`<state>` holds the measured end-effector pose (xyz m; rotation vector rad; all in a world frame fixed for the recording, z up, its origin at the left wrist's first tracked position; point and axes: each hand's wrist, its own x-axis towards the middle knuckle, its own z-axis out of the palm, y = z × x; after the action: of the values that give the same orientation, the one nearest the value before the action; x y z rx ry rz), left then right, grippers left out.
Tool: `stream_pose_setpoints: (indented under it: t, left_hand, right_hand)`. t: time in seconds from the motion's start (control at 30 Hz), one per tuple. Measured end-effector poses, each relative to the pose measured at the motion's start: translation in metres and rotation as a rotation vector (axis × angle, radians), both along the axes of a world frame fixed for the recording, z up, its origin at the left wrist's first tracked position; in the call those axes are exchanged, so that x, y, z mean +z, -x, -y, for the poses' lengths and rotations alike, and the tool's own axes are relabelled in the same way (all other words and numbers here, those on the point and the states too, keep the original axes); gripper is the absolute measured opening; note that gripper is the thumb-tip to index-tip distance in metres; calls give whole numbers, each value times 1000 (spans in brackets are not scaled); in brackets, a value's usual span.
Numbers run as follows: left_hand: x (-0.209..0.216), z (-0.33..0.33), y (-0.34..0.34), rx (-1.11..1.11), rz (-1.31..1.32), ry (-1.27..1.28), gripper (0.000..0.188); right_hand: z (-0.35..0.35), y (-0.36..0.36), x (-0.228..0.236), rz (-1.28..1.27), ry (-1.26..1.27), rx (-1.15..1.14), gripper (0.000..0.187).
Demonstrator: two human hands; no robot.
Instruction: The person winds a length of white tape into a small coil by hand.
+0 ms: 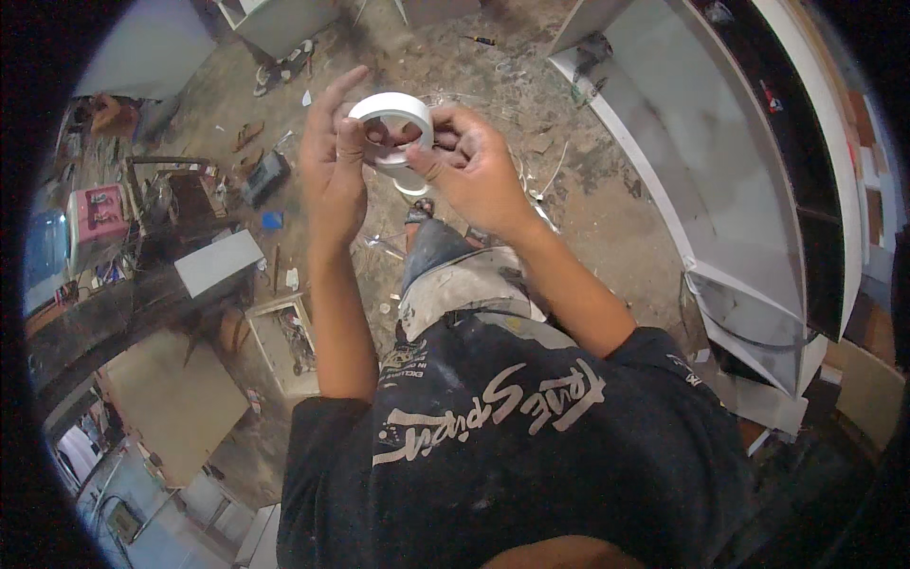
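Note:
A roll of white tape or banding point(391, 102) is held up in front of me with its open centre showing. My left hand point(334, 156) grips its left side, the thumb on the rim and one finger pointing up past it. On the other side my right hand point(482, 169) has its thumb and curled fingers closed on the roll. A white curved piece point(410, 182) hangs just below the roll; whether it is a loose end of the same strip I cannot tell. Some fingertips are hidden behind the roll.
On the right lies a large white cabinet carcass point(701, 161). A cluttered bench at left bears a pink box point(98, 213) and a white board point(220, 263). A wooden drawer-like box point(284, 346) stands near my left arm. Scraps and a screwdriver point(482, 40) litter the floor ahead.

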<state>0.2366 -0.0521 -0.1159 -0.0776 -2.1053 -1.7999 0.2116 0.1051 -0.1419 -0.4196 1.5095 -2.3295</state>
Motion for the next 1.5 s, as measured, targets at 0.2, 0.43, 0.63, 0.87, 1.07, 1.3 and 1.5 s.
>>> stream_pose_setpoints:
  t: [0.2, 0.43, 0.63, 0.87, 1.07, 1.3, 1.5]
  left_hand:
    - [2, 6, -3, -85, 43, 91, 46]
    - [-4, -2, 4, -17, -5, 118, 43]
    - [-3, 3, 3, -35, 45, 255, 42]
    - [7, 0, -3, -93, 132, 182, 44]
    - [-12, 4, 10, -13, -13, 239, 44]
    - [-3, 3, 6, -92, 147, 189, 40]
    - [-3, 3, 7, -112, 108, 225, 38]
  right_hand:
    - [-25, 40, 51, -470, -615, 189, 34]
    - [-3, 20, 3, -16, -52, -95, 30]
    - [6, -2, -12, 7, -35, 52, 47]
    - [-17, 32, 36, -377, -569, 3, 28]
    - [9, 1, -14, 148, 30, -256, 37]
    - [-3, 1, -7, -51, -235, -68, 49]
    - [-23, 30, 30, -374, -615, 67, 38]
